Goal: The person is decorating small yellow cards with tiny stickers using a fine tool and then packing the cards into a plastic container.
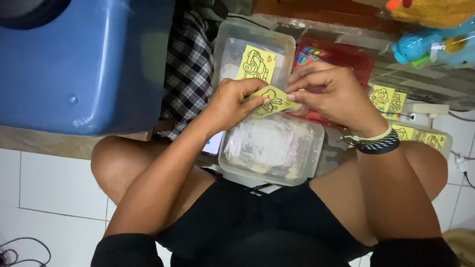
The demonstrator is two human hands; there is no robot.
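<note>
My left hand and my right hand together pinch a small yellow card printed with a black cartoon outline. They hold it above a clear plastic box with clear bags inside, which rests in front of my crossed legs. My left fingers grip the card's left edge. My right fingertips pinch its right edge. A second yellow card with a similar drawing lies in another clear box just behind my hands.
A big blue plastic container stands at the left on a wooden edge. Checked cloth lies beside it. A red tray of colours, more yellow cards, wrapped toys and a phone surround me on the white tiles.
</note>
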